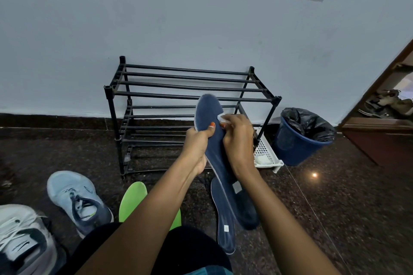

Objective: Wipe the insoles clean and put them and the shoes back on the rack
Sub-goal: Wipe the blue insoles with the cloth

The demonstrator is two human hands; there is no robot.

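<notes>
Granite floor before empty black shoe rack (190, 87). We note left hand (197, 143) grip clamping navy insole (214, 140) mid-air; right hand (238, 138) grip pinching white wipe (220, 118) against it. Risk: insole flexes, slips onto dusty floor, re-soils.

The left forearm (143, 214) covered much of the green insoles (131, 198). The frame's left edge cut off the white sneaker (20, 239). The wipe (220, 118) barely showed beyond the right hand (239, 140).

- My one view rides on the wearer's head, tilted forward and down, close over both forearms.
- It faces the black rack (190, 105) against the wall (111, 29).
</notes>
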